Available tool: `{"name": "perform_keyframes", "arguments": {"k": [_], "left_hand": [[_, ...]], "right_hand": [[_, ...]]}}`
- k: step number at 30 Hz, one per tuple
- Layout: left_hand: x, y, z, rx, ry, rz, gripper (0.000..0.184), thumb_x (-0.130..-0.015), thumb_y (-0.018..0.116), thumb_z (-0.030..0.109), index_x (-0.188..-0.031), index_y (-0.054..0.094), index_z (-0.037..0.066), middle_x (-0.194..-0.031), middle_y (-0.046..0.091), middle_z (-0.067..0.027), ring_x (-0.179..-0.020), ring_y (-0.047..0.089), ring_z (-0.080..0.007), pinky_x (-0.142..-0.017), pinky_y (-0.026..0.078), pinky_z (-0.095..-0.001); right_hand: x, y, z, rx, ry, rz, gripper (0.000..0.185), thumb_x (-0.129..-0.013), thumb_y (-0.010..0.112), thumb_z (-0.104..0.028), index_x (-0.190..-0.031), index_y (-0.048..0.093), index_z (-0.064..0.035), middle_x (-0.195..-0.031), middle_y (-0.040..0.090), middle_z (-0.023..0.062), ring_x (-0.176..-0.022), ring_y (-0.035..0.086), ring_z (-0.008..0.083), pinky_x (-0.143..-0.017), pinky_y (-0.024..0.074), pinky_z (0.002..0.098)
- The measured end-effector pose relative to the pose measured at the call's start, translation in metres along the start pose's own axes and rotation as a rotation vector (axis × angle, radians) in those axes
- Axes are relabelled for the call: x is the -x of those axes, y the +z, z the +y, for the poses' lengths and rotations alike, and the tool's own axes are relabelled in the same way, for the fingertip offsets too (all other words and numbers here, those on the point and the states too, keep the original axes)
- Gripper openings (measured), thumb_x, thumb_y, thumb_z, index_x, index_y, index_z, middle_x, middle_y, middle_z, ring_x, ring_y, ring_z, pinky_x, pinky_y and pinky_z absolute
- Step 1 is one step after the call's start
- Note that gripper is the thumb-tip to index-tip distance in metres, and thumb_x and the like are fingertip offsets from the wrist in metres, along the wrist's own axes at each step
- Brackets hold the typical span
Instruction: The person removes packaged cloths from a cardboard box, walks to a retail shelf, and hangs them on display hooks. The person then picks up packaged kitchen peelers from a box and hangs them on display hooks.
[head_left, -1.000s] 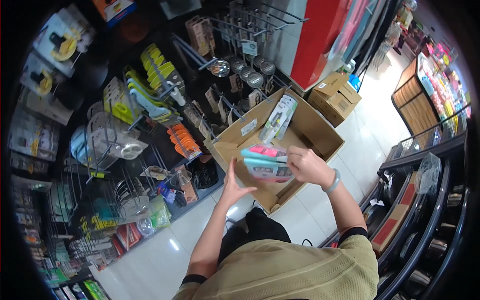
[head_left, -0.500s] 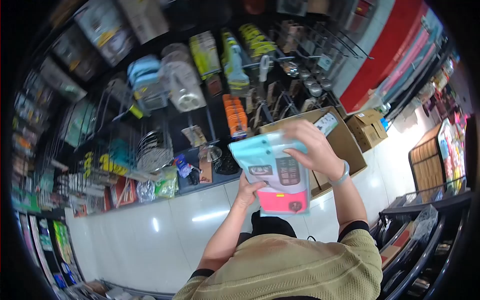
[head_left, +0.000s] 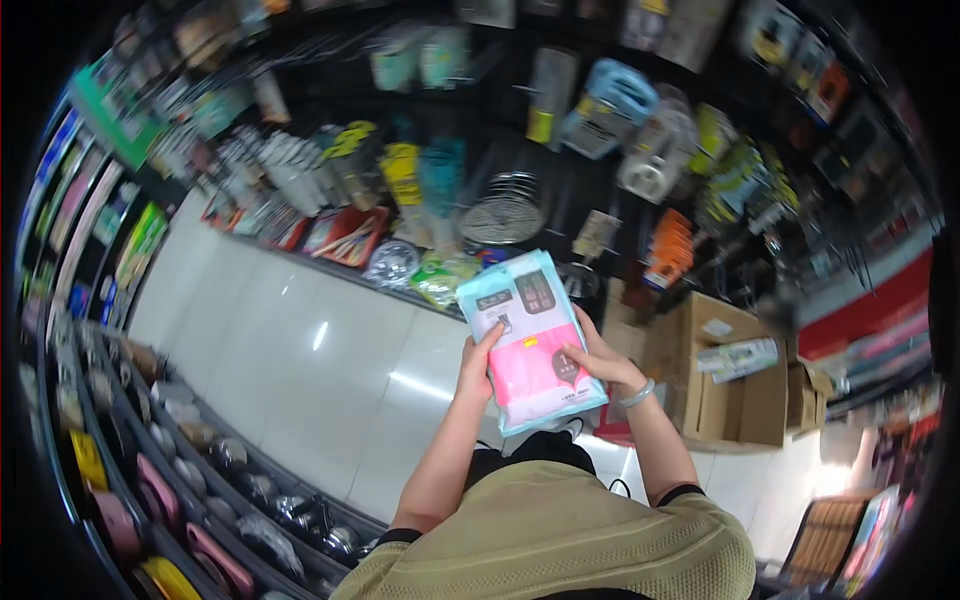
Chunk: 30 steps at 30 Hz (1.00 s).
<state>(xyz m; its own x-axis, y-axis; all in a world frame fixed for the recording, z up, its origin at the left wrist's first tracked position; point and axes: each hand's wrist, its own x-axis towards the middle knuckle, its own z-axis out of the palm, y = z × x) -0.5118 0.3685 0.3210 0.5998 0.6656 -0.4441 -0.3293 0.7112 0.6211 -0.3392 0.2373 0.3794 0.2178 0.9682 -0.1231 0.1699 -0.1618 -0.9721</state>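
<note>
In the head view, a flat pink, white and light-blue plastic package [head_left: 525,372] is held up in front of my body, slightly tilted. Its printed front faces me and bears a small yellow sticker; the contents are hidden. My left hand [head_left: 476,368] grips the left edge, thumb lying on the front. On the other side my right hand [head_left: 607,364] clasps the right edge, its thumb pressed over the pink part. The fingers behind the package are out of sight.
Shelves with hanging kitchen goods run ahead, including a stack of round metal racks [head_left: 503,215] and orange packs [head_left: 668,250]. An open cardboard box [head_left: 690,385] stands on the floor at right. Pans on a rack [head_left: 230,455] line the left side.
My view has swung left, so the shelf goods and box appear farther right. My right hand has moved from the package's top down to its right edge. The package is now more squarely in view.
</note>
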Motion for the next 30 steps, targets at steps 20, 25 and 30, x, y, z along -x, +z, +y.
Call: {"name": "perform_keyframes", "arguments": {"k": [20,25,30], "left_hand": [[0.114,-0.186,0.229,0.151,0.930,0.181,0.093,-0.075,0.057,0.059,-0.139,0.012,0.009,-0.137,0.031,-0.0167,-0.127,0.031,-0.0272,-0.104,0.025,-0.0392],[0.072,-0.235,0.285,0.002,0.967,0.376,0.098,-0.069,0.060,0.060,-0.139,0.013,0.009,-0.135,0.033,-0.0141,-0.125,0.034,-0.0249,-0.103,0.027,-0.0385],[0.053,-0.287,0.370,0.130,1.024,0.591,0.062,-0.083,0.063,0.021,-0.132,0.029,0.005,-0.125,0.043,-0.0111,-0.116,0.042,-0.0194,-0.098,0.033,-0.0337]], "right_hand": [[-0.273,0.349,0.027,-1.354,0.324,-0.371,0.042,-0.082,0.060,-0.018,-0.121,0.047,-0.0110,-0.113,0.056,0.0099,-0.107,0.053,0.0256,-0.094,0.0432,0.0423],[-0.370,0.427,0.005,-1.425,0.272,-0.576,0.050,-0.072,0.069,-0.012,-0.117,0.049,-0.0068,-0.108,0.058,0.0094,-0.101,0.057,0.0245,-0.090,0.0468,0.0402],[-0.452,0.502,-0.048,-1.403,0.310,-0.838,0.050,-0.067,0.072,-0.010,-0.113,0.052,-0.0061,-0.100,0.062,0.0087,-0.091,0.061,0.0244,-0.084,0.0500,0.0404]]}}
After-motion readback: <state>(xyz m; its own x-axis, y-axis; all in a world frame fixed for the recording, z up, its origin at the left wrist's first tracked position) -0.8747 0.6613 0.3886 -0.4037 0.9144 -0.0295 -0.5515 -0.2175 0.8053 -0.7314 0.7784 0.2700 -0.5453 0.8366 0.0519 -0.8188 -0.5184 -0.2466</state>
